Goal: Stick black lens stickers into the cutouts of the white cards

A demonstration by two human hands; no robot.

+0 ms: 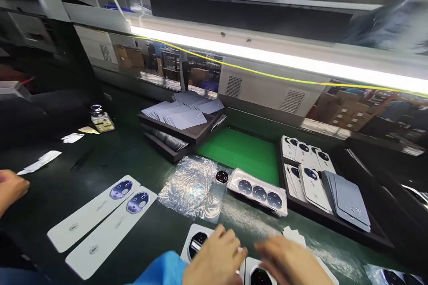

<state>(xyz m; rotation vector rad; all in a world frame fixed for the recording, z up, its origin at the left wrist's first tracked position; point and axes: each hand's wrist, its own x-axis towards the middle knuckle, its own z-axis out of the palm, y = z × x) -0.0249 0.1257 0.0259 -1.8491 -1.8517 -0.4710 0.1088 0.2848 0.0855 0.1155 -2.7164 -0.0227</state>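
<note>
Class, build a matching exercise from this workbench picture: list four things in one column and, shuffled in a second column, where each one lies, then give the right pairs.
Things
1. small glass bottle
2. crumpled clear plastic bag
3. two long white strips
4. green mat

Places
A. near left of the bench, lying side by side
B. centre of the bench, just left of the clear pack of three lens rings
C. far left, beside paper scraps
D. behind the lens pack, between two dark trays

Pairs: 1-C, 2-B, 3-A, 4-D
</note>
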